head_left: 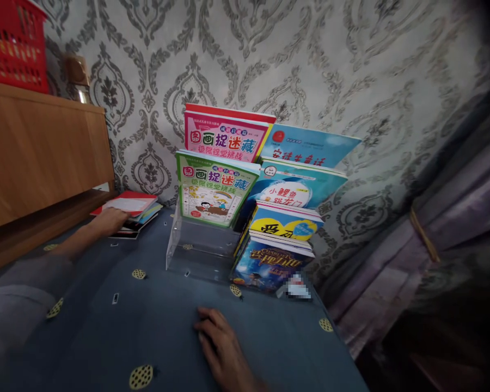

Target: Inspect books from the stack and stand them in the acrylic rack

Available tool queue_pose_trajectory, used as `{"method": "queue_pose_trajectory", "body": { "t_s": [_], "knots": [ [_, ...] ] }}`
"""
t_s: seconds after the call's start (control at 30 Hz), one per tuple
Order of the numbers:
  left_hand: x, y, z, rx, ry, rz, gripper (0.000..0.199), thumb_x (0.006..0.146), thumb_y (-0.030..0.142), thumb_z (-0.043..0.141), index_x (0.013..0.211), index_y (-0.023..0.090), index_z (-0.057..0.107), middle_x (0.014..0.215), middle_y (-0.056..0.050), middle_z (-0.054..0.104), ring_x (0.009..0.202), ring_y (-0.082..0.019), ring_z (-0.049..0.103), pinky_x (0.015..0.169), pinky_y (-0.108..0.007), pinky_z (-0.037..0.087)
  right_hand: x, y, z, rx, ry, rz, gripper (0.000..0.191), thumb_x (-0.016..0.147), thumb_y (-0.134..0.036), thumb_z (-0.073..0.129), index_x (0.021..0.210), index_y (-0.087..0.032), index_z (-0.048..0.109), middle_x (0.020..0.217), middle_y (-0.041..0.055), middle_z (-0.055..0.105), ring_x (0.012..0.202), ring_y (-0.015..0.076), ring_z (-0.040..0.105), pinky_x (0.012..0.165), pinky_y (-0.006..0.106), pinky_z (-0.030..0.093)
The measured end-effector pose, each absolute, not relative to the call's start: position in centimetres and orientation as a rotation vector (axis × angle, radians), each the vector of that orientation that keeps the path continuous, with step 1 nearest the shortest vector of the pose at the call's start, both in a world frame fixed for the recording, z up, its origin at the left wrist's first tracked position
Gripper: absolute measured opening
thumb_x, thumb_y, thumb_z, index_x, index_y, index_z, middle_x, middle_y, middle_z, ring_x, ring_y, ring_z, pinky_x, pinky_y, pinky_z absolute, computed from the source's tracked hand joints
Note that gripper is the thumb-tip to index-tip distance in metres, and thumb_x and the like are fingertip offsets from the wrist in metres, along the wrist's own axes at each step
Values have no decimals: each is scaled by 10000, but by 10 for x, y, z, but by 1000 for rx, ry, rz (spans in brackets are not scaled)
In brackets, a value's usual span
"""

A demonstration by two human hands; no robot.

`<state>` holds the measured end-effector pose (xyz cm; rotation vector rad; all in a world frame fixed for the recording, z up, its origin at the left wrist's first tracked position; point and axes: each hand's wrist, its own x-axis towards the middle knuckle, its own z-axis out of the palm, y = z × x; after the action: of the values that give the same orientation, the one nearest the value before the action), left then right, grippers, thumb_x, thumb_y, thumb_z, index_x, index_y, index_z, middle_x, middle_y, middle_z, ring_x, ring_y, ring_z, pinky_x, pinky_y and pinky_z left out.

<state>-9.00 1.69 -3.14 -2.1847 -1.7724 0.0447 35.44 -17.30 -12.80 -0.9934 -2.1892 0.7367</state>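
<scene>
Acrylic book rack [204,251]: stood upright, tiered. Left column held a green-bordered picture book [215,190], leaning back, before a pink book [224,136]. Right column rose from a dark-blue book [267,265] through a yellow-fronted book [283,224] and a teal book [304,184] to a light-blue book [312,144]. Loose book pile [141,213]: lay flat, uneven, red cover [146,200] uppermost, to my left of the rack.

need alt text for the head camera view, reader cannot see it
A person's left hand is at the edge of a stack of books on a blue pineapple-print tablecloth. The empty right hand is in front of a clear tiered rack holding children's books.
</scene>
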Motion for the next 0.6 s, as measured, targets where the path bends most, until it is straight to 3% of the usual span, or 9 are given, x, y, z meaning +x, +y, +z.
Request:
{"method": "queue_pose_trajectory", "body": {
  "t_s": [0.13, 0.23, 0.37, 0.47, 0.6],
  "knots": [
    [-74, -14, -29, -2229, -1673, 66, 340, 928, 352, 464, 1000, 177, 747, 1008, -188, 772, 1006, -356, 705, 952, -474, 473, 357, -172, -133, -984, -2207, 740, 287, 988, -171, 482, 1143, -232, 715, 1357, 138, 648, 1304, 256, 606, 1109, 453, 500],
    [-66, -31, -37, -2230, -1627, 70, 489, 881, 412, 559, 1286, 162, 670, 1337, -223, 673, 1255, -423, 597, 1057, -565, 414, 359, -172, -135, -991, -2229, 732, 294, 984, -167, 486, 1163, -236, 708, 1386, 134, 633, 1327, 253, 590, 1136, 462, 475],
    [-65, -36, -45, -2134, -1779, 129, 633, 873, 164, 482, 1506, 155, 492, 1582, -216, 458, 1447, -427, 436, 1072, -614, 412, 359, -172, -136, -988, -2233, 712, 288, 997, -174, 479, 1170, -236, 701, 1380, 131, 637, 1327, 243, 591, 1131, 448, 483],
    [-67, -35, -44, -2139, -1862, 190, 708, 834, 16, 402, 1528, 143, 458, 1580, -212, 458, 1437, -383, 468, 1057, -546, 466, 358, -173, -135, -962, -2226, 673, 296, 984, -150, 482, 1169, -232, 698, 1376, 138, 638, 1322, 248, 593, 1119, 448, 492],
    [-63, -45, -40, -2175, -1858, 214, 672, 856, 0, 376, 1512, 115, 470, 1542, -235, 497, 1390, -373, 529, 1029, -506, 507, 354, -174, -130, -990, -2217, 677, 266, 978, -143, 495, 1113, -223, 711, 1337, 137, 657, 1279, 258, 622, 1103, 460, 502]
  ]
}}
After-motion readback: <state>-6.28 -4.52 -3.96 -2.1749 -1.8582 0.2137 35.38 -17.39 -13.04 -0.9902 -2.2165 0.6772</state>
